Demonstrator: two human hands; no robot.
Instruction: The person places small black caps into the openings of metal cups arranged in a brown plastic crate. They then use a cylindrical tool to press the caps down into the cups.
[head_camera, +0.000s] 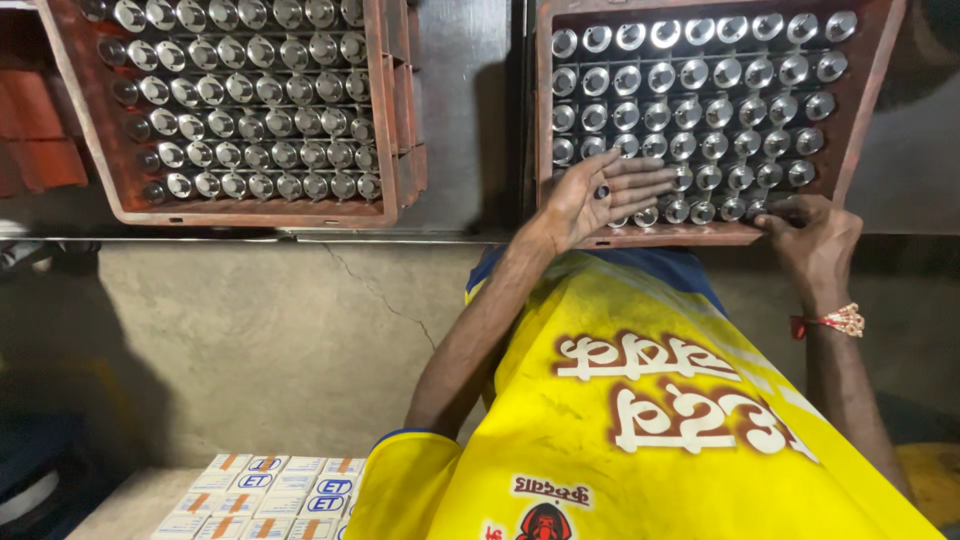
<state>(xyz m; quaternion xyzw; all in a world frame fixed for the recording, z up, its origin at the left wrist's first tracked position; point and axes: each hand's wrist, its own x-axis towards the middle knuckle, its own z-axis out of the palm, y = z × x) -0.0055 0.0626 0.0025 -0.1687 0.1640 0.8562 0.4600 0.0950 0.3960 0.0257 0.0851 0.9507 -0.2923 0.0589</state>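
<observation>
Left hand (605, 195) is open, palm up, fingers spread flat over the metal tubes (700, 100) in the red crate (860, 110). Right hand (815, 235) pinches the crate's edge at about 4 o'clock, fingers curled. Second crate (395, 120) sits at 9 o'clock, small cartons (270, 495) down at 7.

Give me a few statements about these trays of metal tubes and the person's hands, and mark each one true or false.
1. Two reddish trays hold shiny metal tubes: the left tray and the right tray. True.
2. The left hand lies flat, palm up, over the right tray's front rows. True.
3. The right hand rests on the left tray. False: it touches the right tray's front right corner.
4. The small cartons are stacked inside a tray. False: they lie lower down, apart from both trays.
</observation>
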